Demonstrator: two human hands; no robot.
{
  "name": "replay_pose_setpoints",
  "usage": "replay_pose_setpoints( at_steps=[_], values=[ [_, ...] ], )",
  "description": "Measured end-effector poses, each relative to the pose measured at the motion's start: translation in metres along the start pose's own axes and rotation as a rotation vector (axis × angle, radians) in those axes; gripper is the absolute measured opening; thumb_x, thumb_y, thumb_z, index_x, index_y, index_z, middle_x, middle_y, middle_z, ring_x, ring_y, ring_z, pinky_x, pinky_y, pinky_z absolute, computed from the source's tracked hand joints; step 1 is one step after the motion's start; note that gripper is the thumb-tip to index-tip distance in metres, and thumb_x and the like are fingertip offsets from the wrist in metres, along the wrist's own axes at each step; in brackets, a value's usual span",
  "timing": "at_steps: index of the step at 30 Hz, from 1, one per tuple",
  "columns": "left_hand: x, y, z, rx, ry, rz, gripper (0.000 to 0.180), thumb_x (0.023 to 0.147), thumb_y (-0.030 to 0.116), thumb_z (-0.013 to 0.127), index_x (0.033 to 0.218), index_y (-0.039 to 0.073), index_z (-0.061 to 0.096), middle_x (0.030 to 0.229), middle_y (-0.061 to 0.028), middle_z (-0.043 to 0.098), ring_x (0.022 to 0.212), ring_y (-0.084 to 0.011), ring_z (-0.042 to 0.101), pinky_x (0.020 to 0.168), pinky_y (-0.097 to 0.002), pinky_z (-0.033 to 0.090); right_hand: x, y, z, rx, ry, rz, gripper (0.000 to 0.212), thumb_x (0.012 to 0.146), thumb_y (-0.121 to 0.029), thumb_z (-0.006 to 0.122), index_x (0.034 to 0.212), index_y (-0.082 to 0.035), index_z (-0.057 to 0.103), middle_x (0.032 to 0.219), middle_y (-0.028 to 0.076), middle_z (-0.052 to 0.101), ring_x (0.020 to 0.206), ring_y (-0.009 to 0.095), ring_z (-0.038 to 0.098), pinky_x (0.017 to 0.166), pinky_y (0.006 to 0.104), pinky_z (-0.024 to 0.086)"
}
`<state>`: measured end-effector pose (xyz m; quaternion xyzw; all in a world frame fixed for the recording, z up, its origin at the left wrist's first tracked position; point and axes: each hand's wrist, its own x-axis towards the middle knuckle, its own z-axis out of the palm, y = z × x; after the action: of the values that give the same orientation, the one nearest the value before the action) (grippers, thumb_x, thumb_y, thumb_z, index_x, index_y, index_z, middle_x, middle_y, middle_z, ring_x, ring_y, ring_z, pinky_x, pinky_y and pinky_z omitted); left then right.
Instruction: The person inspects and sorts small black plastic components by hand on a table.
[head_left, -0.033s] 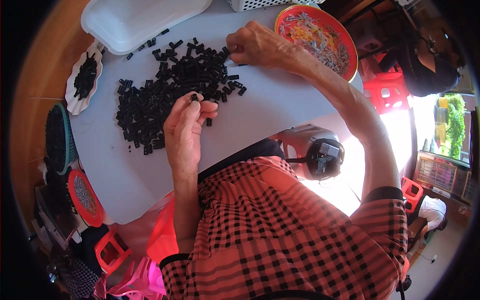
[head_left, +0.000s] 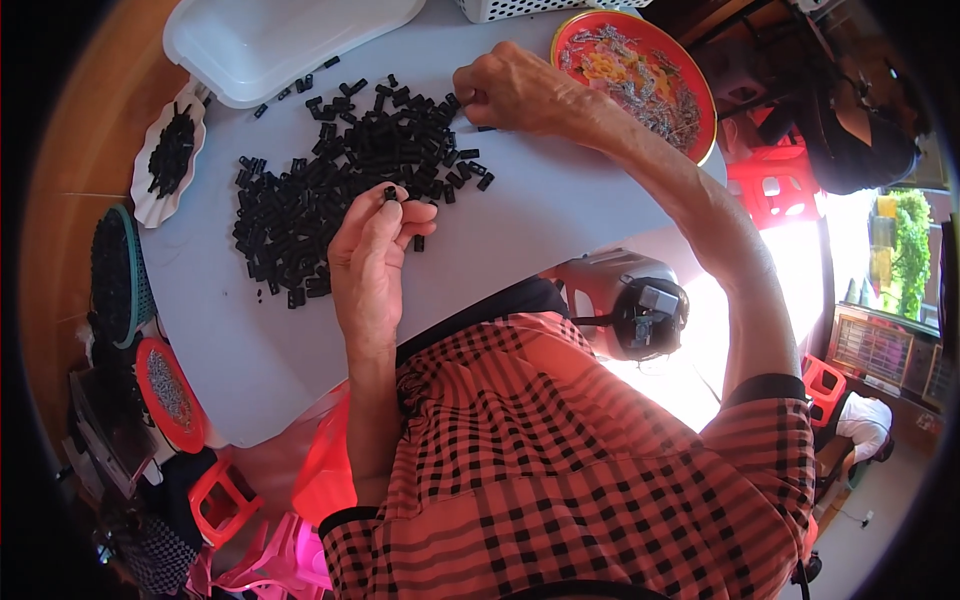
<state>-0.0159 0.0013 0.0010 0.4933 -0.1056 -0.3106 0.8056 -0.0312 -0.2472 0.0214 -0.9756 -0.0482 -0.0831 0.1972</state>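
My left hand (head_left: 370, 255) is raised over the near edge of a heap of small black plastic parts (head_left: 290, 215). Between its thumb and index finger it pinches one small black plastic part (head_left: 391, 193), while the other fingers curl loosely. My right hand (head_left: 510, 88) rests at the far right side of the heap with its fingers curled together. Whatever those fingers may hold is hidden under the hand. Just right of that hand stands a red-rimmed plate (head_left: 710, 110) with many small silvery metal pieces (head_left: 675, 120) on it.
The heap lies on a grey table (head_left: 500, 215). A white tray (head_left: 270, 60) and a white basket (head_left: 510, 8) stand at the back. At left are a white dish (head_left: 150, 205) of thin black pieces and a red plate (head_left: 190, 435). Stools (head_left: 222, 505) and other people (head_left: 862, 425) surround the table.
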Motion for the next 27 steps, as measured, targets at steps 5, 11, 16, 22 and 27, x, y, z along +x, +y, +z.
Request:
replay_pose_setpoints(
  at_steps=[5, 11, 16, 22, 27],
  values=[
    [-0.001, 0.001, 0.004, 0.009, -0.010, 0.016, 0.020, 0.091, 0.010, 0.051, 0.104, -0.003, 0.059, 0.087, -0.0114, 0.066, 0.082, -0.0190, 0.063, 0.077, -0.0319, 0.050, 0.001, 0.006, 0.007, -0.054, 0.020, -0.003, 0.010, 0.069, -0.005, 0.061, 0.077, 0.001, 0.063, 0.064, 0.014, 0.063, 0.060, 0.028, 0.063, 0.059, 0.0350, 0.050],
    [-0.001, 0.000, 0.003, -0.031, -0.017, 0.004, 0.020, 0.091, 0.011, 0.052, 0.103, -0.003, 0.059, 0.086, -0.0119, 0.066, 0.082, -0.0190, 0.063, 0.077, -0.0312, 0.049, 0.002, -0.018, 0.002, 0.215, 0.078, 0.104, 0.010, 0.070, -0.006, 0.064, 0.079, -0.001, 0.063, 0.068, 0.010, 0.065, 0.061, 0.019, 0.063, 0.058, 0.0306, 0.050],
    [0.001, 0.002, 0.004, -0.019, -0.029, -0.017, 0.021, 0.091, 0.012, 0.052, 0.104, -0.004, 0.058, 0.087, -0.0125, 0.065, 0.082, -0.0175, 0.063, 0.076, -0.0298, 0.049, 0.005, -0.052, -0.008, 0.726, -0.057, 0.124, 0.013, 0.077, -0.008, 0.066, 0.089, -0.003, 0.069, 0.071, 0.000, 0.064, 0.065, 0.004, 0.055, 0.059, 0.0207, 0.046],
    [0.001, 0.002, 0.003, 0.011, -0.027, -0.002, 0.022, 0.092, 0.012, 0.052, 0.105, -0.004, 0.058, 0.088, -0.0116, 0.065, 0.083, -0.0181, 0.063, 0.076, -0.0292, 0.049, 0.003, -0.070, -0.005, 0.821, -0.121, 0.103, 0.012, 0.078, -0.009, 0.067, 0.089, -0.004, 0.070, 0.072, 0.000, 0.064, 0.066, 0.004, 0.055, 0.058, 0.0200, 0.045],
    [-0.001, 0.001, 0.003, 0.022, -0.019, 0.010, 0.023, 0.092, 0.012, 0.052, 0.106, -0.005, 0.058, 0.088, -0.0118, 0.065, 0.084, -0.0182, 0.063, 0.075, -0.0292, 0.049, 0.002, -0.073, -0.003, 0.757, -0.129, 0.078, 0.012, 0.079, -0.008, 0.065, 0.089, -0.005, 0.070, 0.073, 0.001, 0.064, 0.067, 0.005, 0.056, 0.060, 0.0217, 0.046]
  ],
)
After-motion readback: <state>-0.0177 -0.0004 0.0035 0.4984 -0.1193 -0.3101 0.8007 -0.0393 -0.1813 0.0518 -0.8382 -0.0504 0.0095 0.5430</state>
